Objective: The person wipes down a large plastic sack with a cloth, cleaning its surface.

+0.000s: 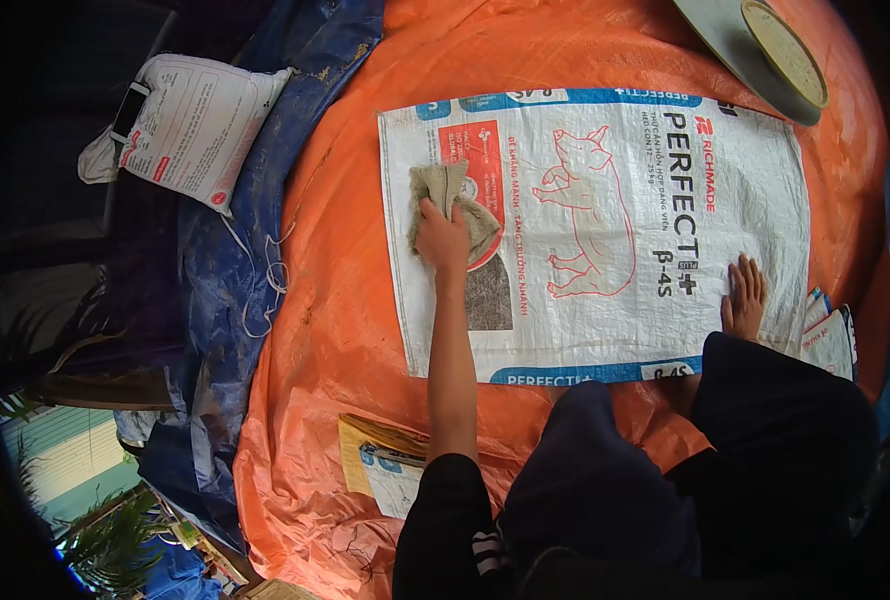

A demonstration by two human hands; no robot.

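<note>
Ideally, the left hand (pixel 442 240) pinching the rag (pixel 439 185) near the sack's (pixel 595 235) left edge presses evenly while the spread right hand (pixel 746 295) steadies.

L hand (pixel 443 238) is reached out fwd on a bare L forearm (pixel 453 370), arm near straight, L wrist (pixel 450 272) approx in line w/ it. Fingers curled in a grip, back of hand up. R hand (pixel 745 297) is palm down & flat, fingers extended & a bit apart, thumb off to its L side. R forearm mostly hidden behind R knee (pixel 755 400); L knee (pixel 585 440) bent, b/w the two hands.
</note>
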